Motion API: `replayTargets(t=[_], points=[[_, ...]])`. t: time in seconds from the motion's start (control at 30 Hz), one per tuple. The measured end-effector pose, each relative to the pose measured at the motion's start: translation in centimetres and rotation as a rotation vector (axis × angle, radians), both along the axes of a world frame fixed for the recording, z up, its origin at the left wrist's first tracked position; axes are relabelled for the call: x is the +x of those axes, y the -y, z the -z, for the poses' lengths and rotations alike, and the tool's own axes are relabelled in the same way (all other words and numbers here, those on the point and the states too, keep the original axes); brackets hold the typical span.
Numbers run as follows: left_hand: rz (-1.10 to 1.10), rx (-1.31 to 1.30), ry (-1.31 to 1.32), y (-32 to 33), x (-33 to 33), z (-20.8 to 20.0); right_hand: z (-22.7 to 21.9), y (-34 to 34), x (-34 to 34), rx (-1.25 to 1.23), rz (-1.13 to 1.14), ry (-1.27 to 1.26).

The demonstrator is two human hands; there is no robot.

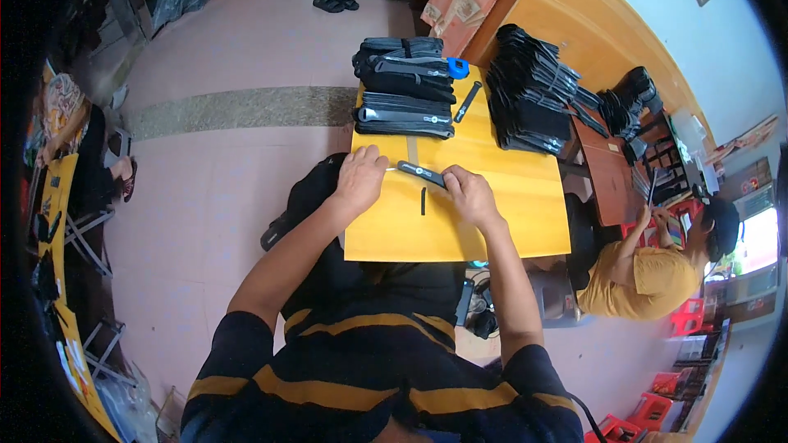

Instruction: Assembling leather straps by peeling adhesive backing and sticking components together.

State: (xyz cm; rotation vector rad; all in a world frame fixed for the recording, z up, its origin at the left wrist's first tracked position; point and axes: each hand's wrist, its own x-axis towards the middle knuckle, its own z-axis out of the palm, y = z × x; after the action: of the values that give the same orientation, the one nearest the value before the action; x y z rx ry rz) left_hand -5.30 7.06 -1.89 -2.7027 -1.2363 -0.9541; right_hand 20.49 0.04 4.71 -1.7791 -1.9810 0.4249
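On a yellow-topped table (501, 230), my right hand (469, 193) is closed on the near right end of a short black strap (421, 173) with white print. My left hand (361, 179) is closed at the table's left side, fingers pinched. A thin pale tip (391, 169) shows between its fingers and the strap's far end; what it belongs to is too small to make out. Just below the strap, a narrow black strip (423, 201) lies flat on the table, touched by neither hand.
Bundled black straps (402, 115) are stacked at the table's far side, with a blue tape measure (457, 69) and a single strap (468, 102) beside them. A tall black pile (533, 107) stands right. A person in yellow (640, 283) sits at the right; another sits far left.
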Motion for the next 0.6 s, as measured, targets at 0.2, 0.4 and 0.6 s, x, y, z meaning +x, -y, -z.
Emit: replayTargets(t=[0.2, 0.4, 0.6], points=[[-0.113, -0.450, 0.242, 7.6, -3.7, -0.4, 3.3, 3.8, 0.4, -0.265, 0.002, -0.256], [-0.158, -0.585, 0.259, 13.0, -4.7, -1.3, 4.9, 6.3, -2.4, 0.120, -0.066, 0.013], [-0.137, -0.602, 0.232, 14.1, -5.0, -2.5, 2.2, 6.7, -5.1, 0.309, -0.079, 0.009]])
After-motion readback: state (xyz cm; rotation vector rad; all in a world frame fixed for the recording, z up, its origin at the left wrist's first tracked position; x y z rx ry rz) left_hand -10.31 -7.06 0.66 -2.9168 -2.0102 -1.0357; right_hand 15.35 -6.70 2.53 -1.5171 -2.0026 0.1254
